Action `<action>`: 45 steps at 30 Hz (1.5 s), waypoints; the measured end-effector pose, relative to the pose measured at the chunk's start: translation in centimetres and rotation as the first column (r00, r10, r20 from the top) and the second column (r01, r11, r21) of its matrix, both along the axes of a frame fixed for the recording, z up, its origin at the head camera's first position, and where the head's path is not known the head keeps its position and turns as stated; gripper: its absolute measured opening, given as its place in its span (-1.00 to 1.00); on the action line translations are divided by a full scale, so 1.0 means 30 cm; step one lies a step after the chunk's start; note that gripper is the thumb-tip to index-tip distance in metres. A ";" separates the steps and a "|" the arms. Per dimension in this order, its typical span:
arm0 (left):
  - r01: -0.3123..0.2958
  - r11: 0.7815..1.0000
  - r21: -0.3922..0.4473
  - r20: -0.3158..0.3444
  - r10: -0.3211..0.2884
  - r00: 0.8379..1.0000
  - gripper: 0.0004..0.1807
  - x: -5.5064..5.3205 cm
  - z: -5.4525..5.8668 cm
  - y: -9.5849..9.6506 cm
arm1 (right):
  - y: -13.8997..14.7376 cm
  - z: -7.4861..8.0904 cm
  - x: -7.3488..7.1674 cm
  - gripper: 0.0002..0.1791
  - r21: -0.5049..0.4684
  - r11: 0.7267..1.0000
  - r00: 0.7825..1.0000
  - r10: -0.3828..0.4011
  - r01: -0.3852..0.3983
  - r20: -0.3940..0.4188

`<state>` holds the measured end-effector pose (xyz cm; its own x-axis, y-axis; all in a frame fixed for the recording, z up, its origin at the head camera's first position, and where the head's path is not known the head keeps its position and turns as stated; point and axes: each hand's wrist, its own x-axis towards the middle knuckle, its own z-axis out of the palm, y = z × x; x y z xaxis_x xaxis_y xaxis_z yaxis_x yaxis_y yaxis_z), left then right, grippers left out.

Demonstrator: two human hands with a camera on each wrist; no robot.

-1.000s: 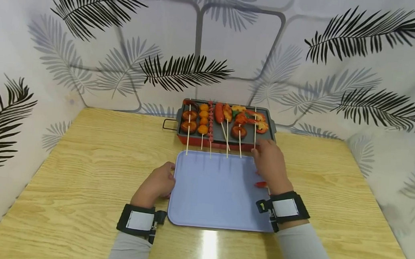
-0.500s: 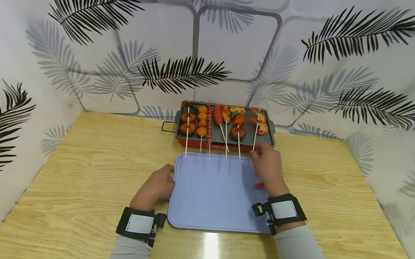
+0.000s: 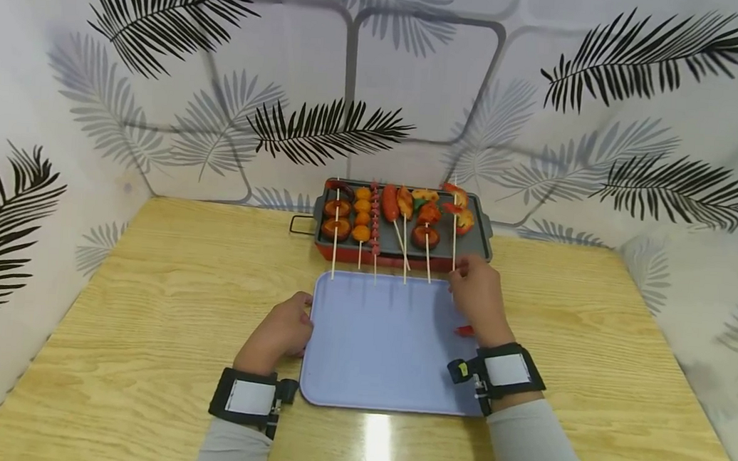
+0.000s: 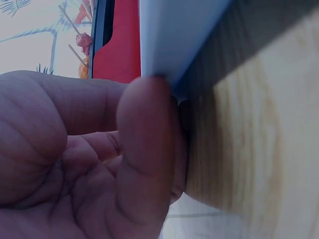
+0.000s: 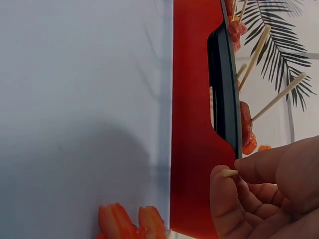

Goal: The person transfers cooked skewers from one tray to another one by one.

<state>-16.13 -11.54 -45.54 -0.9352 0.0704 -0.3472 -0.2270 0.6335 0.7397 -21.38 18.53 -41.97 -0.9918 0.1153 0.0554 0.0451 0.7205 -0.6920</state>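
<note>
My right hand [image 3: 479, 295] pinches the lower end of a shrimp skewer [image 3: 455, 240] between thumb and fingertips. Two shrimp on it lie over the right part of the grill plate [image 3: 400, 243]; whether they touch the plate I cannot tell. In the right wrist view, the stick's cut end [image 5: 229, 173] pokes out between the fingers. My left hand [image 3: 278, 328] holds the left edge of a pale blue tray [image 3: 386, 346], its thumb and fingers at the rim [image 4: 162, 55]. Red-orange shrimp-like pieces [image 5: 119, 221] lie on the tray's right side, partly hidden under my right arm.
The red toy grill [image 3: 341, 255] stands against the patterned backdrop, with a wire handle [image 3: 301, 224] at its left. Several other skewers lie across it, including a mushroom-like one [image 3: 335, 228], orange balls [image 3: 362, 216] and a sausage [image 3: 390, 202]. Their sticks overhang the tray's far edge.
The shrimp skewer has turned in my right fingers, so its shrimp now sit differently and nearer the plate's back edge. My right hand has shifted slightly toward me. My left hand stays at the tray.
</note>
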 end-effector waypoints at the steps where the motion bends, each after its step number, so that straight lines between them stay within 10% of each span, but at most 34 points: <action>1: 0.000 1.000 -0.001 0.001 0.000 1.000 -0.48 0.000 0.000 0.001 | 0.000 0.000 0.000 -0.77 -0.002 1.000 1.000 0.000 0.000 0.002; 22: -0.003 1.000 -0.007 0.010 0.003 1.000 -0.47 0.019 0.006 0.014 | 0.022 -0.015 0.007 -0.89 0.136 0.987 0.996 0.081 -0.085 0.039; 45: 0.000 1.000 -0.018 0.009 0.000 1.000 -0.48 0.018 0.014 0.014 | 0.050 0.015 0.116 -0.86 0.140 0.988 0.997 0.070 -0.067 -0.017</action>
